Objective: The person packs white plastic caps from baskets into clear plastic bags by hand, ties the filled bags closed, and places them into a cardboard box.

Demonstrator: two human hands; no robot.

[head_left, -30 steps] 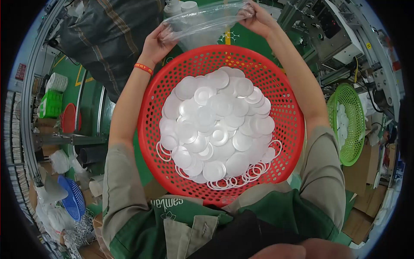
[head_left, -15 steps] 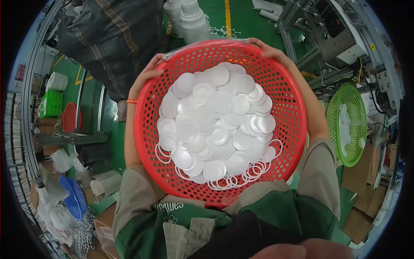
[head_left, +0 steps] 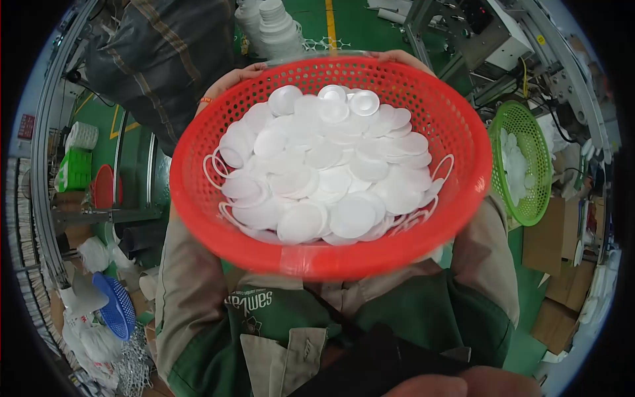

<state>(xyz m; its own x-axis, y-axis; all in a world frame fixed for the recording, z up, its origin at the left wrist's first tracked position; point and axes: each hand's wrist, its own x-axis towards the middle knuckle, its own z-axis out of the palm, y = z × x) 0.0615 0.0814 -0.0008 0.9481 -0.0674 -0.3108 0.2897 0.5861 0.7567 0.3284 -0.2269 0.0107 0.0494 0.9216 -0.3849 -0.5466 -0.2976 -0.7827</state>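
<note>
A round red perforated basket is held up in front of my chest, tilted so its inside faces me. In it lies a heap of thin white plastic discs, with several thin white rings around the edges of the pile. My left hand grips the far rim at the upper left, fingers partly hidden behind it. At the far rim on the right, my right hand holds on too, most of its fingers out of sight. A strip of clear tape shows on the near rim.
At the right stands a green basket of white pieces, near a machine frame with a control box. A large dark sack and stacked white discs are ahead. A blue basket is at lower left.
The red basket has tipped, its near rim swinging up toward me, so it looks flatter. The discs and rings inside have shifted and tumbled. Both hands keep hold of the far rim.
</note>
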